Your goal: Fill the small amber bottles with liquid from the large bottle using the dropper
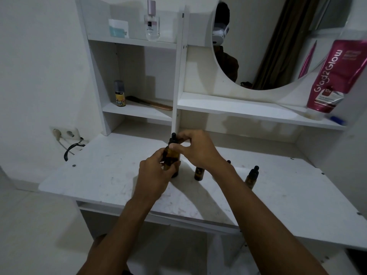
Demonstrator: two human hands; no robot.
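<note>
While the large bottle (170, 156) is gripped round its amber body by the curled fingers of the left hand (153, 173), the black dropper (173, 136) at its neck is pinched between the thumb and fingertips of the right hand (196, 148). The bottle is held upright over the middle of the white tabletop (95, 175); whether its base touches the surface cannot be told.

Just to its right a small amber bottle (199, 173) is stood on the tabletop, its top hidden by the right wrist. Farther right a second small bottle (250, 177) is seen, capped with a black dropper top, and between the two a black tip (228, 161) is partly covered by the right forearm.

The tabletop is scuffed and smudged with grey marks, and the room is dim, with pale walls. At the back a white shelf unit (139, 111) is fixed, and a round mirror (268, 46) is set to its right. On the shelves are kept a clear perfume bottle (152, 24), a white and teal box (118, 28), a yellow-labelled bottle (119, 95), a comb (153, 104) and a pink tube (333, 76). On the left wall a socket (65, 132) is mounted, with a black cable (70, 150) hung below it.
</note>
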